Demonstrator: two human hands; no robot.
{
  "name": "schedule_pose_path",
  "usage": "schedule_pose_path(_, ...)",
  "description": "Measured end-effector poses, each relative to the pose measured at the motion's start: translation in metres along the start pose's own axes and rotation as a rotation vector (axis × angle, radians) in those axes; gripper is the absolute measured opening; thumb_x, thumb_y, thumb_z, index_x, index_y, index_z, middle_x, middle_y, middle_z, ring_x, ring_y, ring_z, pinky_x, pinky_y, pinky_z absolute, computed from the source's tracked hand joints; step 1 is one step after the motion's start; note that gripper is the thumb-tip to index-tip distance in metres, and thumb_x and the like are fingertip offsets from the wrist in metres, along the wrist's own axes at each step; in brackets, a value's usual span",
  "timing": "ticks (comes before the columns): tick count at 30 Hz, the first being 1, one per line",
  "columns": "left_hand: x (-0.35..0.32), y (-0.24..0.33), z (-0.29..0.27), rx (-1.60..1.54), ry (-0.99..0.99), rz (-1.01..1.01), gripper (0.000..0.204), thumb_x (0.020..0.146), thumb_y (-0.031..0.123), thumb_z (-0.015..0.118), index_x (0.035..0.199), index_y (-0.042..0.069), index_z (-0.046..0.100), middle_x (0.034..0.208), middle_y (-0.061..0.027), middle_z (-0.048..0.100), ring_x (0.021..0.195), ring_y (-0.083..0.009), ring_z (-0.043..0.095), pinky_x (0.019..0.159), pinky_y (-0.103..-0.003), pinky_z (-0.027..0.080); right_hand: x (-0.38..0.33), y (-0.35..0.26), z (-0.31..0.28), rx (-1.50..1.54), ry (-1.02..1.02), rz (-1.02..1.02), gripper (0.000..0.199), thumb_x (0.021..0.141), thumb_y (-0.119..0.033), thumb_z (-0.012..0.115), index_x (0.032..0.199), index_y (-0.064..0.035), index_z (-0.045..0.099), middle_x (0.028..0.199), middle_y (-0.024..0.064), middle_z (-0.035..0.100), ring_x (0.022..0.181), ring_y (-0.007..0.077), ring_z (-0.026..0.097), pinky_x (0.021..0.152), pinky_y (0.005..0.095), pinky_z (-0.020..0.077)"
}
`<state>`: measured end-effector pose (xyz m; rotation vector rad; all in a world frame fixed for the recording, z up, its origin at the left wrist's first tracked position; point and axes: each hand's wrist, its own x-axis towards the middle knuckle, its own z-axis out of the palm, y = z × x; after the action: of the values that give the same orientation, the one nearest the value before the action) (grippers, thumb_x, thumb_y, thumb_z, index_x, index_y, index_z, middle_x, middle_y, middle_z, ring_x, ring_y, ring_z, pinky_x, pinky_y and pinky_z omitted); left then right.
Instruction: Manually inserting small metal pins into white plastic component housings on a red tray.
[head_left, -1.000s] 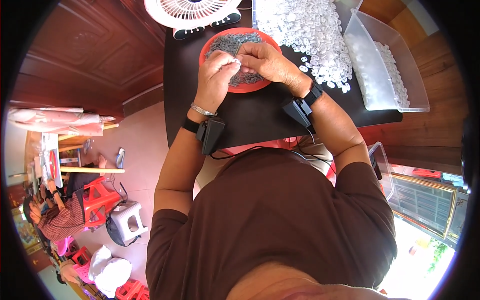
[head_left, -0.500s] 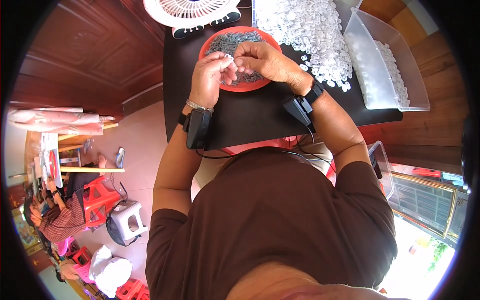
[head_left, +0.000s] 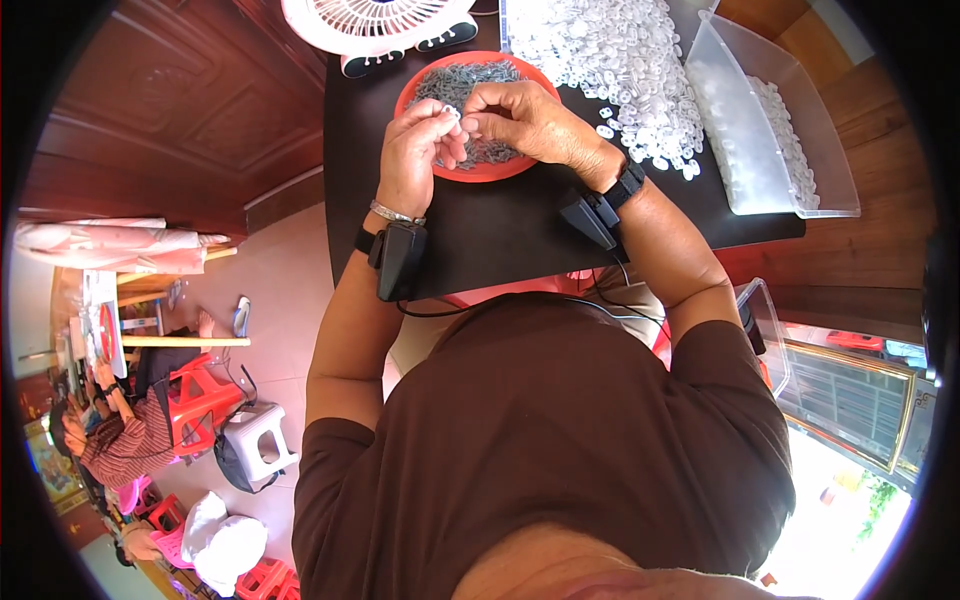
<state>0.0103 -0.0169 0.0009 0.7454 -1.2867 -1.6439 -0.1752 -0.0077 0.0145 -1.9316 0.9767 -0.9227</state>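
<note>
My left hand pinches a small white plastic piece between thumb and fingers, above a red basin. Close beside it, my right hand is closed in a pinch, its fingertips at the white piece. Whatever lies between those fingertips is too small to make out. Inside the basin is a heap of small grey metal parts, thin like screws, partly hidden by both hands. To the right of it, a big pile of white plastic pieces, with holes in them, spreads over the dark table.
A white fan stands beyond the basin on the black table. At the far right sits a clear plastic bin with more white pieces. Off to the left, a person in a striped top sits near red stools.
Both hands stay over the basin, nearly where they were, with the fingertips shifted only slightly. The left hand still holds the white piece.
</note>
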Motion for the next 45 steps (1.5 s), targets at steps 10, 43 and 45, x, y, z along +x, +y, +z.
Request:
schedule_pose_path(10, 0.001, -0.001, 0.002, 0.02, -0.007, 0.013, 0.02, 0.087, 0.019, 0.053, 0.074, 0.004, 0.057, 0.07, -0.0044, 0.059, 0.056, -0.0104, 0.055, 0.05, -0.021, 0.039, 0.0, -0.002, -0.001, -0.038, 0.04, 0.009, 0.008, 0.086, -0.008, 0.056, 0.088, -0.0002, 0.057, 0.076, 0.0005, 0.058, 0.073, 0.0075, 0.053, 0.069, 0.0228, 0.0453)
schedule_pose_path(43, -0.003, 0.006, 0.007, 0.192, 0.087, 0.022, 0.016, 0.086, 0.017, 0.054, 0.076, 0.005, 0.058, 0.063, -0.0002, 0.055, 0.05, -0.0056, 0.047, 0.043, -0.019, 0.033, 0.001, -0.001, -0.009, 0.13, 0.075, 0.097, 0.02, 0.089, -0.014, 0.05, 0.073, -0.0027, 0.05, 0.067, -0.0012, 0.049, 0.062, 0.0066, 0.045, 0.057, 0.0232, 0.0384)
schedule_pose_path(45, -0.005, 0.005, 0.009, 0.198, 0.061, 0.035, 0.017, 0.086, 0.016, 0.054, 0.074, 0.005, 0.056, 0.062, 0.0004, 0.053, 0.05, -0.0055, 0.046, 0.044, -0.019, 0.033, -0.001, -0.006, -0.011, 0.121, 0.082, 0.092, 0.028, 0.093, -0.021, 0.046, 0.072, -0.0031, 0.047, 0.066, -0.0016, 0.047, 0.06, 0.0072, 0.042, 0.053, 0.0239, 0.0344)
